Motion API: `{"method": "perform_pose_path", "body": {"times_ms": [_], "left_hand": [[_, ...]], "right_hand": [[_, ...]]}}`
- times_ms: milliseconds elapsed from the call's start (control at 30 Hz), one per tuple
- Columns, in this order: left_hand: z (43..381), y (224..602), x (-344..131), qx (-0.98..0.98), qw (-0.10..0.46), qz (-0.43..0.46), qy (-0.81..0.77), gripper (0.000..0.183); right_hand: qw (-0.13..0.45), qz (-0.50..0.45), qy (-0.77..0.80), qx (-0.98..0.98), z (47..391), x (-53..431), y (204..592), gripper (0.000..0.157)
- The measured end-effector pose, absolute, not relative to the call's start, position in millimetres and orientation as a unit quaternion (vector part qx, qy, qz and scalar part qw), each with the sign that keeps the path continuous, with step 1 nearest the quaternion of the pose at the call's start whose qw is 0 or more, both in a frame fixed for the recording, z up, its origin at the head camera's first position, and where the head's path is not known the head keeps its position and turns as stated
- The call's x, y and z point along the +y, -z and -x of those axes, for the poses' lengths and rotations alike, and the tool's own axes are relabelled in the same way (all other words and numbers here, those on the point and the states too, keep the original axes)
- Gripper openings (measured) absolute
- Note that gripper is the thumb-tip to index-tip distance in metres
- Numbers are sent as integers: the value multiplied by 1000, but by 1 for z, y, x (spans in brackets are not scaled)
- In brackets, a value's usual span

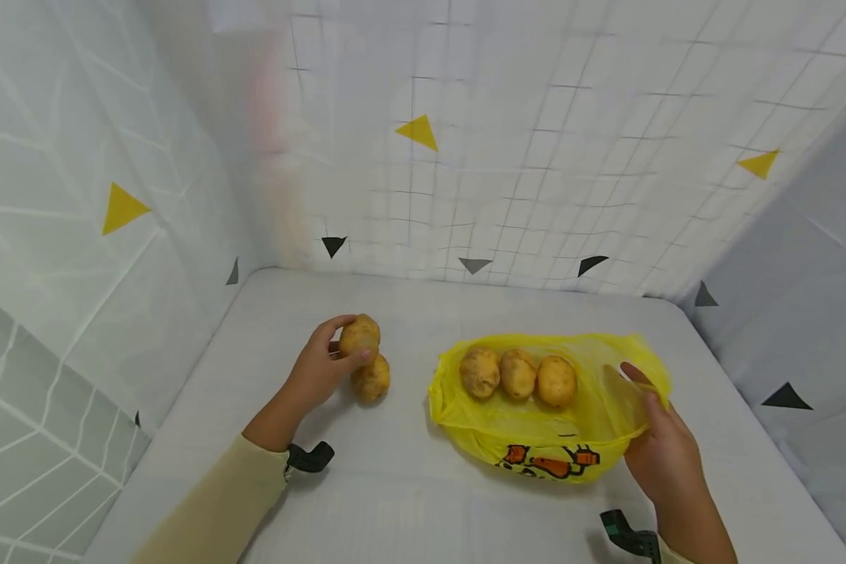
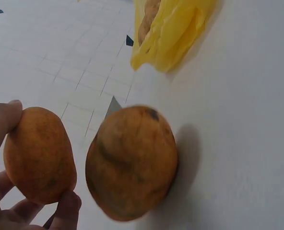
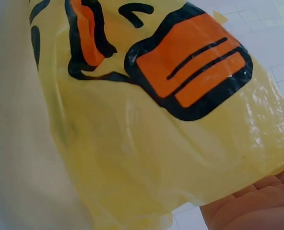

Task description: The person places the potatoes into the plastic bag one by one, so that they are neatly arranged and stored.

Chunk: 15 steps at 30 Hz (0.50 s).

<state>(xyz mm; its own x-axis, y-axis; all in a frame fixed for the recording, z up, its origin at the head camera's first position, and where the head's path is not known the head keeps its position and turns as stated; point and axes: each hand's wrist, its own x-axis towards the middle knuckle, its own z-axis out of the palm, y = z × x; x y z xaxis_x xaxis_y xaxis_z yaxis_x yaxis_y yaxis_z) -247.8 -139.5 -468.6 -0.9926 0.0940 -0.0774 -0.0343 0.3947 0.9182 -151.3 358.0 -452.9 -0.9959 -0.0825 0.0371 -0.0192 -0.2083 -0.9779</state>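
My left hand (image 1: 319, 371) pinches a potato (image 1: 359, 335) between thumb and fingers. In the left wrist view this held potato (image 2: 40, 155) is beside a second potato (image 2: 132, 163), which sits on the table with a dark spot on its top. A yellow plastic bag (image 1: 536, 429) with an orange and black print lies to the right, its mouth spread wide. Three potatoes (image 1: 518, 374) lie side by side in it. At the bag's right end my right hand (image 1: 666, 450) grips the edge of the film; part of its fingers is hidden by the plastic.
The white table (image 1: 395, 501) ends at a pale back wall (image 1: 507, 157) with grid lines and yellow and black triangles. White-lined side screens close off the left and right. Dark wrist mounts (image 1: 310, 457) stick out from both wrists.
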Motion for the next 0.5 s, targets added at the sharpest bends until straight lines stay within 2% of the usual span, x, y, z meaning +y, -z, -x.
{"method": "perform_pose_path", "body": {"times_ms": [500], "left_hand": [[246, 465, -94, 825, 61, -68, -557, 74]], "right_hand": [[20, 60, 774, 630, 150, 356, 454, 58]]}}
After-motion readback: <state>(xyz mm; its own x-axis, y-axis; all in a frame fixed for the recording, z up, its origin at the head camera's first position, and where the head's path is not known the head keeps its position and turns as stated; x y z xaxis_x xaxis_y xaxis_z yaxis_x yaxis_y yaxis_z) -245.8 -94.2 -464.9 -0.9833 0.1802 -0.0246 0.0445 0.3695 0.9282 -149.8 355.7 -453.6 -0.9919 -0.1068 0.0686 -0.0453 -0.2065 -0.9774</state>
